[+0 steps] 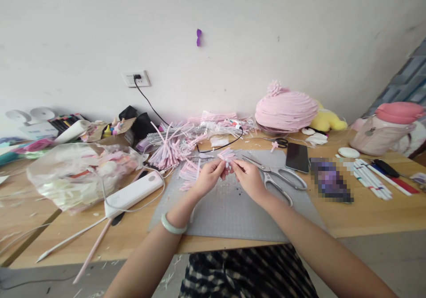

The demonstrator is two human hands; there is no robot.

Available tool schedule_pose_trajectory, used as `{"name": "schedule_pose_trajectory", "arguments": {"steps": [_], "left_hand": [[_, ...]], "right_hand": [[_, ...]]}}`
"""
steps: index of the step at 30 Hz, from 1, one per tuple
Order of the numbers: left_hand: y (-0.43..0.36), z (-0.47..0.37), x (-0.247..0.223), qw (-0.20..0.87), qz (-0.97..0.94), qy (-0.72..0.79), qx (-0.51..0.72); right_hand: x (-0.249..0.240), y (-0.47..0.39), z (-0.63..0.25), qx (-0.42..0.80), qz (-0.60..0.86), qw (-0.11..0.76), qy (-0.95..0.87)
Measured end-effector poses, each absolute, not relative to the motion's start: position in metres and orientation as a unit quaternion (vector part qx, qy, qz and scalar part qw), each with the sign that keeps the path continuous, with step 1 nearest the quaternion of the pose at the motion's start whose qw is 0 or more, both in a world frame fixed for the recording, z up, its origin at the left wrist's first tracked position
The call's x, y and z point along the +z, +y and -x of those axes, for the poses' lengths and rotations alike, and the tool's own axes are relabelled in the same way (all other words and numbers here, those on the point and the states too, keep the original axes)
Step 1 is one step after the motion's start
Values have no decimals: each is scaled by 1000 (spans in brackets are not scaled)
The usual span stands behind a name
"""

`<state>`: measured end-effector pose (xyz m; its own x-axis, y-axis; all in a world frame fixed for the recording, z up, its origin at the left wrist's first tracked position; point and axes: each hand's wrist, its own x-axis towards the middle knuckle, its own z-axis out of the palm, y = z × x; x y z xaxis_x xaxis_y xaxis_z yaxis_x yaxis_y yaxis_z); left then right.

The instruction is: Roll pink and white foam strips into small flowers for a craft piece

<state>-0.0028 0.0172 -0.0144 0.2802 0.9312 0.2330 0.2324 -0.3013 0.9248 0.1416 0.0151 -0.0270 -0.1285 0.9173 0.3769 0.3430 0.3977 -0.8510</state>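
Note:
Both hands meet over the grey cutting mat (229, 213), pinching a small bunch of pink and lilac pipe cleaners (226, 153) between the fingertips. My left hand (209, 174), with a pale green bangle above its wrist, is closed on the bunch from the left. From the other side, my right hand (249, 178) is closed on it too. The fingers partly hide the lower end of the bunch. Large grey-handled scissors (279, 178) lie just right of my right hand. Cut pink pipe cleaner pieces (189, 173) lie left of my left hand.
A pile of pipe cleaners (169, 151) lies behind the mat. A pink fuzzy dome (286, 109) stands near the wall. Rightward are a phone (297, 157), white markers (369, 180) and a pink-lidded jug (382, 131). At left are a plastic bag (76, 173) and a white corded device (135, 194).

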Motion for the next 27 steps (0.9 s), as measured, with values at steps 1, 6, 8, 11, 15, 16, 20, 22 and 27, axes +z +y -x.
{"name": "schedule_pose_trajectory", "arguments": {"steps": [1,6,8,11,15,16,20,22,27], "left_hand": [[16,1,-15,436,-673,416,429],[14,-4,-17,454,-641,419,455],[15,-4,-18,400,-662,447,451],[17,-3,-21,286,-698,489,437],[17,-1,-24,184,-732,500,424],[16,-2,-24,171,-738,498,422],[14,-3,-23,158,-750,488,417],[13,-3,-21,183,-742,486,424],[13,-5,-21,311,-689,458,468]], "right_hand": [[-28,16,-142,300,456,475,-691],[-31,19,-143,292,452,475,-696],[-31,19,-143,262,447,497,-696],[-29,16,-143,164,418,537,-714],[-29,16,-144,87,370,529,-759],[-29,16,-144,93,370,525,-761],[-30,20,-144,141,386,527,-744],[-30,21,-144,155,384,533,-738],[-29,22,-144,161,375,553,-726]]}}
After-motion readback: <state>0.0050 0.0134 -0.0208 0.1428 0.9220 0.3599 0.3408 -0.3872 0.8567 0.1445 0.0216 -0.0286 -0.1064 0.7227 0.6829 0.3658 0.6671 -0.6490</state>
